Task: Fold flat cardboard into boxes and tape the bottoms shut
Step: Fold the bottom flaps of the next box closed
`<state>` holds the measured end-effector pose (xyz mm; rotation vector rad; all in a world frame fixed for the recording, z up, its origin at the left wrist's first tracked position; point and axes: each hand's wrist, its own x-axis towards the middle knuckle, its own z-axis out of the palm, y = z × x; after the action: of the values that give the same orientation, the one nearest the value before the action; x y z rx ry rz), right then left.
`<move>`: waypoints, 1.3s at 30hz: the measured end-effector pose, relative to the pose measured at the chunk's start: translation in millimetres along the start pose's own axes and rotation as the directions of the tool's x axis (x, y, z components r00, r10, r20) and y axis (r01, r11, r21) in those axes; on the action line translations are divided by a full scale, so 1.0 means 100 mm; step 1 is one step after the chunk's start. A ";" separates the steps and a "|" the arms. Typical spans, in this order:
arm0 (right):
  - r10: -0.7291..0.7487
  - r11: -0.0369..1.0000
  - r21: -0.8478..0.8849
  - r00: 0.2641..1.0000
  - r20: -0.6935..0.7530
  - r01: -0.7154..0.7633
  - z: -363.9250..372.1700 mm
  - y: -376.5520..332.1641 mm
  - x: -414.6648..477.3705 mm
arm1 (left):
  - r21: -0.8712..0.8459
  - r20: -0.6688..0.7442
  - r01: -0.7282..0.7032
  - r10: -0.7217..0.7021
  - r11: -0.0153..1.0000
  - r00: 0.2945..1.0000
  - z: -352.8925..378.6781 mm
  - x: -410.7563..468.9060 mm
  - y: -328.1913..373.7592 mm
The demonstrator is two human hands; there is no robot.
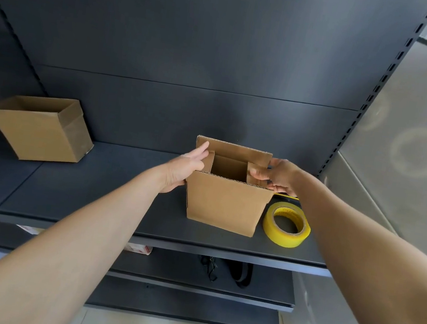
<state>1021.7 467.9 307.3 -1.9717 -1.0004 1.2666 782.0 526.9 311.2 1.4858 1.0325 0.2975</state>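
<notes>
A small brown cardboard box [224, 204] stands upright on the dark shelf [92, 194], its top flaps partly raised and its inside showing. My left hand [182, 170] presses flat against the box's left side, fingers straight along the left flap. My right hand [277, 176] pinches the right flap between thumb and fingers. A yellow roll of tape [287, 224] lies flat on the shelf just right of the box, below my right wrist.
A second, formed cardboard box [40, 128] sits open at the shelf's far left. The dark back panel rises behind. A slotted upright [366, 101] and grey side panel bound the right. Lower shelves hold a black strap [242, 274] and small packets.
</notes>
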 end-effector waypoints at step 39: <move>0.041 0.955 0.290 0.994 0.099 -0.068 0.07 0.12 -0.04 | 0.257 -0.312 -0.156 0.235 0.954 0.921 0.16 0.09 -0.25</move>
<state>1017.5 458.8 296.7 -1.7359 -0.7540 1.4568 788.2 519.6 281.4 1.7928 1.2230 0.6142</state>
